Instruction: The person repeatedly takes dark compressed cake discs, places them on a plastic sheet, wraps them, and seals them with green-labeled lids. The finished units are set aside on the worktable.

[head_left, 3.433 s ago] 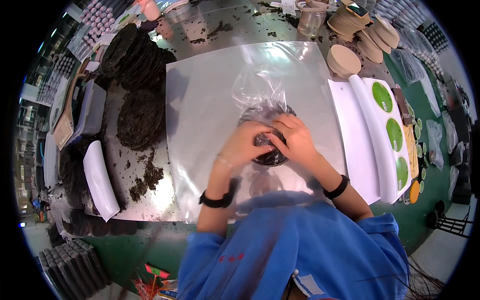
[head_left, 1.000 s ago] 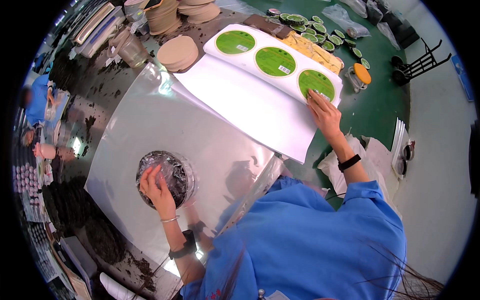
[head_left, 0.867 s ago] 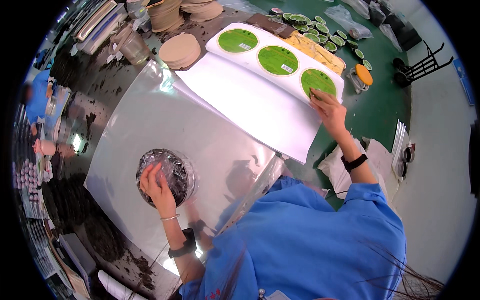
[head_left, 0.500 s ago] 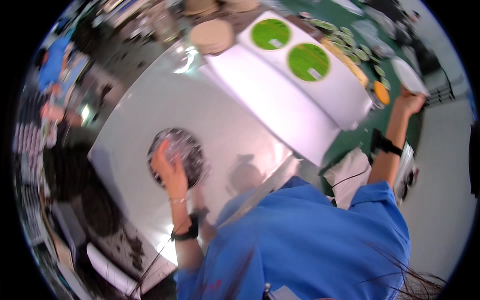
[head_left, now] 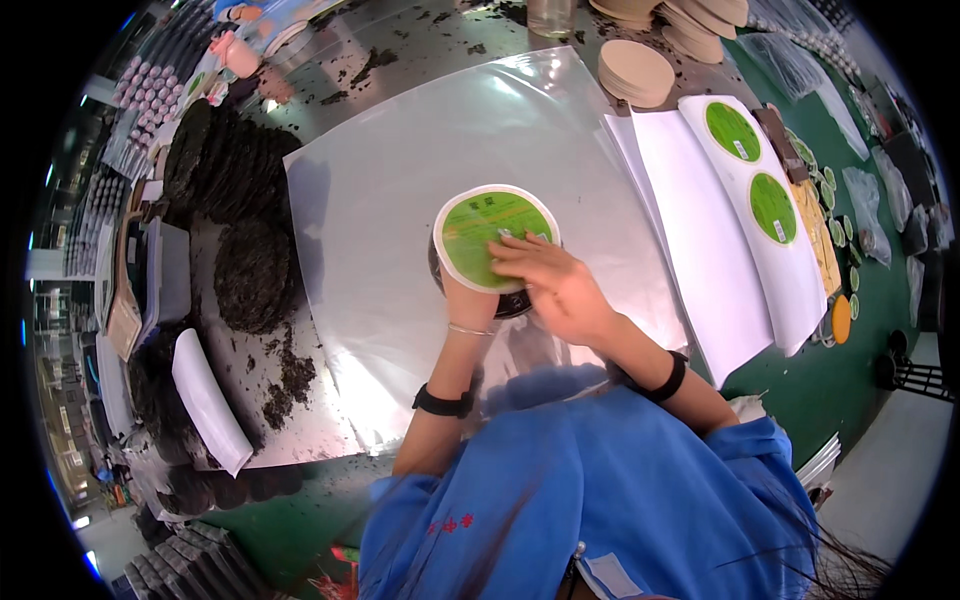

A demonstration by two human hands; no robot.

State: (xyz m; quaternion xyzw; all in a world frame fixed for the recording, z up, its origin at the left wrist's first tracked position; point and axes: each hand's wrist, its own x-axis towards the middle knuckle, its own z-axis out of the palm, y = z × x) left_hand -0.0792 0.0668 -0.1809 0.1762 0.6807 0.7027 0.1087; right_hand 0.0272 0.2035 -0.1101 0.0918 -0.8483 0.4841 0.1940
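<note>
A round green label with a white rim [head_left: 478, 222] lies over the dark round package [head_left: 516, 304], whose edge shows below it. The fingers of my right hand [head_left: 556, 284] are stretched out and slightly spread across the label's lower right. My left hand [head_left: 466, 304] reaches under the label from the near side. Its fingers are hidden there, so its grip does not show. Both hands are above a shiny, clear plastic sheet [head_left: 390, 200] on the metal table.
Dark flat round cakes [head_left: 255, 275] are piled at left, with crumbs and a white curled sheet [head_left: 210, 400] nearby. At right lies a white strip with two green labels [head_left: 772, 208]. Beige discs [head_left: 636, 74] are stacked at the back. A grey bin [head_left: 167, 265] stands far left.
My right hand has come from the far right, where it held a white disc, to the middle. A green label now covers much of the dark package. The view has turned.
</note>
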